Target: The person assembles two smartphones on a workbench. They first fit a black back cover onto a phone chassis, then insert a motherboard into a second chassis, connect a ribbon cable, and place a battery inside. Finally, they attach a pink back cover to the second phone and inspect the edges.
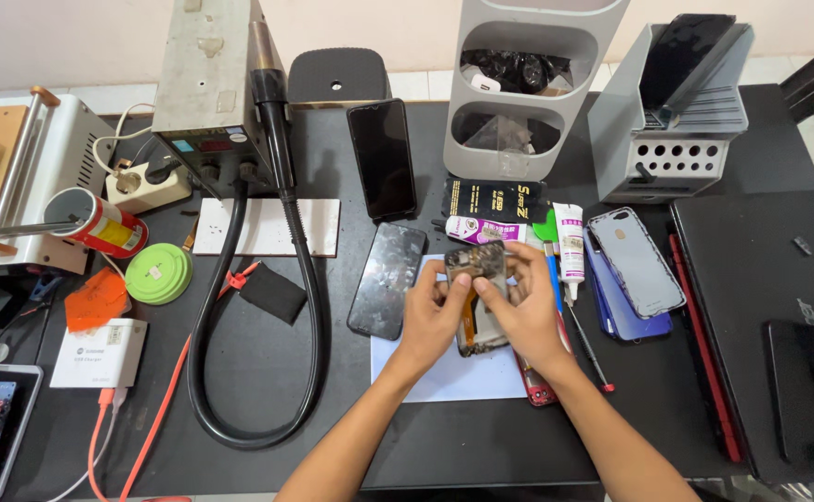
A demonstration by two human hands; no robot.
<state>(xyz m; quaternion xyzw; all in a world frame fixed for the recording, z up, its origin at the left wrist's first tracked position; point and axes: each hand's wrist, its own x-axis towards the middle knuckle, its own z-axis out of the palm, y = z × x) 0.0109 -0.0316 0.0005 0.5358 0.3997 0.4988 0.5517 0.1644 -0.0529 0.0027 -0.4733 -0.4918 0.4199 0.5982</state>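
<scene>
Both of my hands hold an opened phone body [478,270] with bare circuitry and an orange flex strip, just above a white sheet of paper [463,372] on the black desk. My left hand [431,316] grips its left edge, thumb on the inside. My right hand [525,311] grips the right edge, fingers wrapped around the frame. A cracked dark phone screen [387,279] lies face up just left of my hands.
A hot-air station [212,79] with a thick black hose [305,307] stands at the back left. Another dark phone [382,158], a grey organiser [528,84], a glue tube [571,244], phone back covers [636,265], a screwdriver [591,351] and a black laptop [769,316] surround the work area.
</scene>
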